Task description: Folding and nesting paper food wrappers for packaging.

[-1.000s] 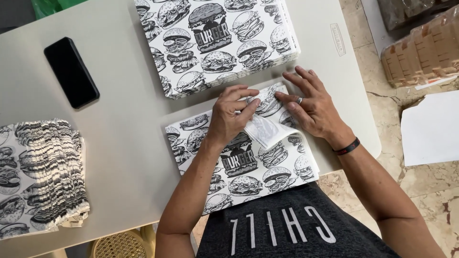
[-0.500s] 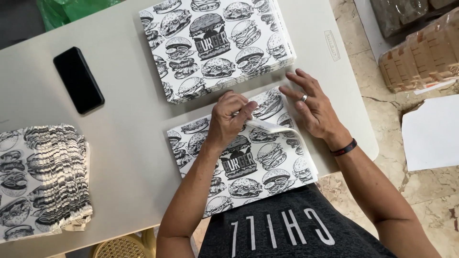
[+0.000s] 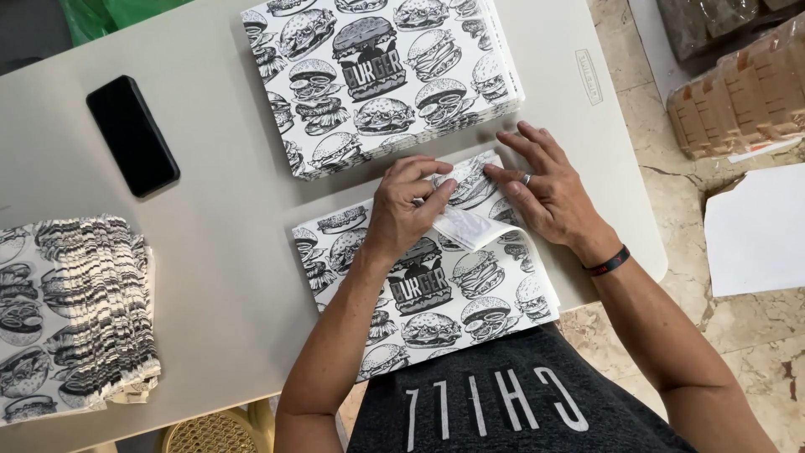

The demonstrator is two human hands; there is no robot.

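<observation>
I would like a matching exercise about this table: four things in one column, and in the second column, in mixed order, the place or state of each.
Things:
1. black phone
2. flat stack of printed sheets
3. fanned pile of folded bags
4. printed sheet under the hands

Places or states:
A. at the table's left edge, layers spread
B. nearest the person, one corner folded over
C. lying alone, upper left, screen dark
D. at the far side, beyond both hands

Pairs: 1-C, 2-D, 3-A, 4-B
</observation>
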